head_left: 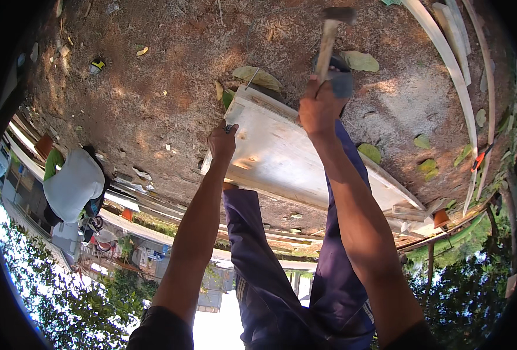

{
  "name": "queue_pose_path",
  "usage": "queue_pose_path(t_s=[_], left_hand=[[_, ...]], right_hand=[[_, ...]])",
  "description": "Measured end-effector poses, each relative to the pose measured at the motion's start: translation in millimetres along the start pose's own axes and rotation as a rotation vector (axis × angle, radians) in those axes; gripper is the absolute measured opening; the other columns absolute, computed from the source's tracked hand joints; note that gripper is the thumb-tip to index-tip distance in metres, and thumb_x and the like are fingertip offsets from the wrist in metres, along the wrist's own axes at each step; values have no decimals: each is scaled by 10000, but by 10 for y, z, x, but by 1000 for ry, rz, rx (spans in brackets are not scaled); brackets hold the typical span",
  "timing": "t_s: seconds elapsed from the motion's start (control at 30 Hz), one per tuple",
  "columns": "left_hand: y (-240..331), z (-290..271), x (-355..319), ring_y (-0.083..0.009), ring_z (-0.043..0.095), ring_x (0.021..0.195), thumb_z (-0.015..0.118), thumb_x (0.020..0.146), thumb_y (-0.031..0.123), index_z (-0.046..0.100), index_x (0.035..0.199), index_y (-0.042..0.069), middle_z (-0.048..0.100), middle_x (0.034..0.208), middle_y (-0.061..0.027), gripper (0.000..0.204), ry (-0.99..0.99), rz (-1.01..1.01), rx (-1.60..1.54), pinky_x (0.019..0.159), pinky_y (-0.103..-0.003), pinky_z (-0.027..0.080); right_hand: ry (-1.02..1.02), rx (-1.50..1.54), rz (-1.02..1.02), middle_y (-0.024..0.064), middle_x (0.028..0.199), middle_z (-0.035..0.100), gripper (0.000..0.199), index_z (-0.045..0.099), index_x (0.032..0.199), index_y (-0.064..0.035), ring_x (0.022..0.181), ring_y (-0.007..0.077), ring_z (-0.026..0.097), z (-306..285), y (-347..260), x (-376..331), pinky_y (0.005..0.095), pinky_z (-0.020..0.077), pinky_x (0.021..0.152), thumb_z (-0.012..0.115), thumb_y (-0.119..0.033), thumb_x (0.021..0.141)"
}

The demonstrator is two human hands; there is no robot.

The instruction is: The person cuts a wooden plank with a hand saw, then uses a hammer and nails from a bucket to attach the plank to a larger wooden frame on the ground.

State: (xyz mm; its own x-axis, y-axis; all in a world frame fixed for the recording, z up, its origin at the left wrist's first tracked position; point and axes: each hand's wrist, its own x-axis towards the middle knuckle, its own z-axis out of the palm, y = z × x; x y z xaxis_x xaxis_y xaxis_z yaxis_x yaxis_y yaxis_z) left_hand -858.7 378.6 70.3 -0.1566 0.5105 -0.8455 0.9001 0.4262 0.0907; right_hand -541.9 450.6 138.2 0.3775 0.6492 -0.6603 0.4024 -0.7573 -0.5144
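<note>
My right hand (318,111) is wrapped round the wooden handle of a hammer (326,44). The raised hammer head is slightly blurred and stands clear of the wood. Below it lies a wide, shallow wooden panel (282,149) with raised edge strips, set between my legs. At the panel's upper left corner a thin nail (252,79) sticks up at a slant. My left hand (221,142) rests at the panel's left end, its fingers closed on something small and dark that I cannot make out.
Long pale wooden strips (445,49) lie at the right, with an orange-and-black tool (481,157) on them. A yellow-and-black tape measure (97,65) is on the dirt at upper left. Another person in a pale shirt (76,185) bends down at the left. Leaves (360,60) dot the ground.
</note>
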Motion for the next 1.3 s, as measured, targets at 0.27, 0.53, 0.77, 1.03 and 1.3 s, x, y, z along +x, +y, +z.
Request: queue_pose_path(t_s=[0.27, 0.53, 0.77, 1.03, 1.3], left_hand=[[37, 26, 178, -418, 703, 988, 732, 919, 405, 722, 1116, 10, 728, 1039, -251, 441, -40, -139, 93, 867, -490, 547], [247, 21, 44, -421, 702, 979, 712, 936, 375, 705, 1139, 8, 728, 1029, -246, 420, -17, -31, 75, 857, -501, 543], [150, 6, -126, -414, 704, 965, 752, 904, 330, 665, 1192, 33, 714, 1042, -257, 422, 39, -59, -42, 837, -510, 548], [307, -158, 93, -390, 654, 1126, 830, 808, 423, 533, 1406, 159, 615, 1262, -182, 717, -60, -25, 259, 908, -524, 536], [300, -107, 324, -374, 677, 1120, 827, 805, 377, 529, 1385, 134, 637, 1297, -150, 696, -100, 70, 221, 932, -509, 542]], right_hand=[[-69, 580, 583, 58, 760, 547, 326, 594, 1113, -20, 590, 171, 573, -326, -45, -79, 336, 460, 470, 511, -332, 1069], [-79, -18, -39, 120, 781, 606, 280, 586, 1046, 7, 598, 236, 620, 280, 387, -120, 398, 512, 498, 529, -267, 1033], [-259, 357, 664, -8, 653, 501, 385, 539, 925, -97, 441, 114, 450, -5, 280, -517, 310, 349, 363, 532, -458, 1056], [46, 693, 509, -30, 727, 453, 350, 531, 1027, -94, 538, 71, 390, -754, -23, 335, 264, 341, 473, 507, -440, 1073], [-214, 503, 658, -23, 710, 473, 382, 536, 990, -100, 517, 72, 417, -328, 76, -88, 265, 347, 437, 528, -476, 1054]])
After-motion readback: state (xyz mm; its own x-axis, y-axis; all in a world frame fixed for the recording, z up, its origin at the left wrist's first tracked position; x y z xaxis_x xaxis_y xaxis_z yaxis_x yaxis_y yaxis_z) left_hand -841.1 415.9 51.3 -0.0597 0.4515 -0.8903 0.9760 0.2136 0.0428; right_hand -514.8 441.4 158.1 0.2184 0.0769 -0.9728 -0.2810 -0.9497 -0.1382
